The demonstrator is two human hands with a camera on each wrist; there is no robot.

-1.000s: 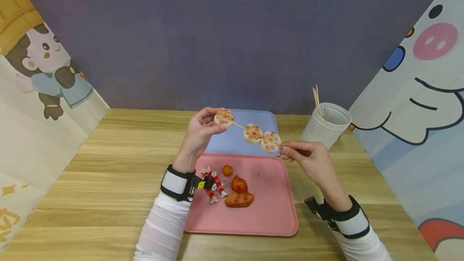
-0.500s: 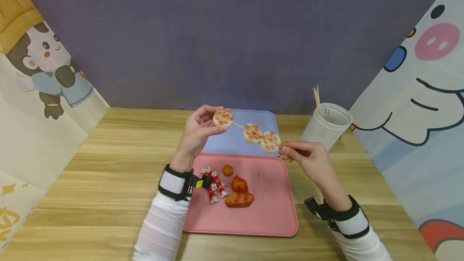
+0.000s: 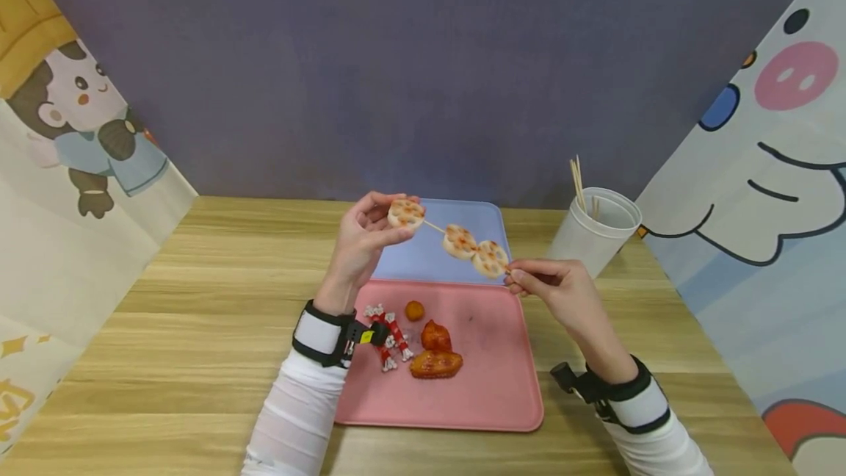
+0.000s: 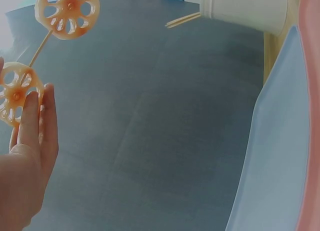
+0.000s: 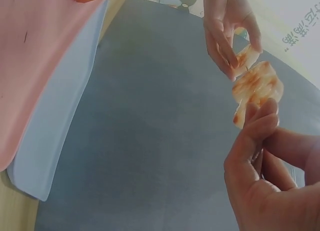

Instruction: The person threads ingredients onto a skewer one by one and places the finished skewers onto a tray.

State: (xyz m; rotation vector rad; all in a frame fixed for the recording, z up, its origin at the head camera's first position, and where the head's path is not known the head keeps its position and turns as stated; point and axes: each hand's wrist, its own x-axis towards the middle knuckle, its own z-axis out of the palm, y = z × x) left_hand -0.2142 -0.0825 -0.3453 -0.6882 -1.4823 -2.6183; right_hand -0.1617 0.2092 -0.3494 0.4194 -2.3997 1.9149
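Three browned lotus root slices hang in the air over the trays, threaded along one thin wooden skewer [image 3: 433, 227]. My left hand [image 3: 359, 241] pinches the leftmost lotus root slice [image 3: 406, 214] between thumb and fingers. A bare length of stick separates it from the middle slice [image 3: 459, 242] and the right slice [image 3: 490, 259], which sit close together. At the lower right end, my right hand [image 3: 558, 285] pinches the skewer just beside the right slice; its fingers hide that end. In the left wrist view the left fingers [image 4: 31, 121] lie against the slice's rim.
Below lies a pink tray [image 3: 496, 380] with red-and-white wrapped sticks [image 3: 390, 336], a small orange ball [image 3: 414, 311], a glazed drumstick-like piece [image 3: 436, 336] and a chicken wing [image 3: 436, 364]. Behind it is a blue tray [image 3: 482, 219]. A white bucket [image 3: 588, 241] holding several skewers stands right.
The right hand has shifted very slightly left with the skewer and its two near slices. The left hand keeps its pinch on the left slice, almost unmoved.
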